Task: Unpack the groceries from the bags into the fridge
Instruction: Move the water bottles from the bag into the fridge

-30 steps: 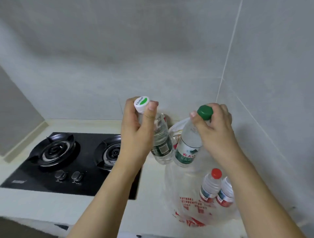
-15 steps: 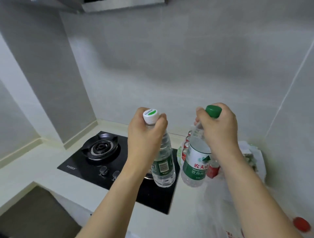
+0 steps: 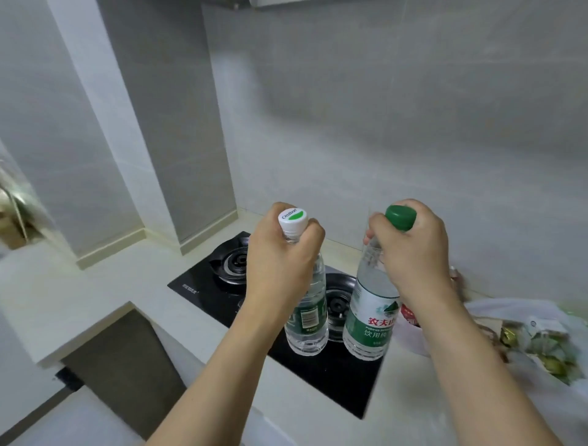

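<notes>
My left hand point(image 3: 281, 261) grips the neck of a clear water bottle point(image 3: 308, 321) with a white cap and a dark green label. My right hand point(image 3: 413, 251) grips the neck of a larger water bottle point(image 3: 370, 315) with a green cap and a white and green label. Both bottles hang upright in the air above the black gas hob point(image 3: 222, 286). A clear plastic grocery bag point(image 3: 541, 343) lies on the counter at the right, with green-wrapped items inside and a red label showing behind my right wrist. No fridge is in view.
The pale counter point(image 3: 95, 296) runs along grey tiled walls and turns a corner at the left. A dark gap point(image 3: 121, 366) opens below the counter's front edge. A range hood's edge point(image 3: 286, 2) shows at the top.
My view has swung left, away from the bag. Both bottles have come up out of the bag and now hang over the hob, still held by their necks.
</notes>
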Demonstrator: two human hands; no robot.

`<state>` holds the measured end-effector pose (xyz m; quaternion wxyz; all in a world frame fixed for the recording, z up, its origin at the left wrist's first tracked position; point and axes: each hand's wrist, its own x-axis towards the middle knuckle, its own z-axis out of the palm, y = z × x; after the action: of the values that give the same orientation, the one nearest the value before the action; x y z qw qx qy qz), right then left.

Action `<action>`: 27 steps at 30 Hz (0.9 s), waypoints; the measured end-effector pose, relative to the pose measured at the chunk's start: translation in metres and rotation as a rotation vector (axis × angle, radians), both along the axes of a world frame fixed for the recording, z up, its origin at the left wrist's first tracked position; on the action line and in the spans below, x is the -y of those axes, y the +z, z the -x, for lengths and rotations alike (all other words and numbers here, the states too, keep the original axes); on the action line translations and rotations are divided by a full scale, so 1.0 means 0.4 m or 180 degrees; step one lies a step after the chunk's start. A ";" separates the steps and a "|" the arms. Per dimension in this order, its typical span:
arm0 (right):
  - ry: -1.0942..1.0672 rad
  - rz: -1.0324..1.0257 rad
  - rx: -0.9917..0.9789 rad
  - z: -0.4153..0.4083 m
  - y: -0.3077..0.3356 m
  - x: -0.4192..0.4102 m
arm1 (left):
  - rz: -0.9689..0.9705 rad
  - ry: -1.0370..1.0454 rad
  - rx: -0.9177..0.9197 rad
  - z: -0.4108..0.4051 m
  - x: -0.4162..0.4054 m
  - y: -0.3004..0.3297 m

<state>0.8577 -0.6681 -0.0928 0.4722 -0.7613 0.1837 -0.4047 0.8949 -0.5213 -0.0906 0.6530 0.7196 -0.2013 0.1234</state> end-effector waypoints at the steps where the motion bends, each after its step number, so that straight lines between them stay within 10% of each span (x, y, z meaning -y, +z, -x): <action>1: 0.0093 -0.0004 0.0013 -0.014 0.000 -0.009 | -0.0007 0.0094 0.0007 -0.006 -0.009 -0.001; 27: 0.2700 -0.0036 0.0055 -0.160 0.000 -0.585 | -0.0428 0.2558 0.0214 0.121 -0.545 -0.025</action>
<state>0.9217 -0.4339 -0.0926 0.6026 -0.7634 -0.1475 -0.1799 0.8466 -0.3035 -0.1007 0.4973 0.7777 0.0670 0.3787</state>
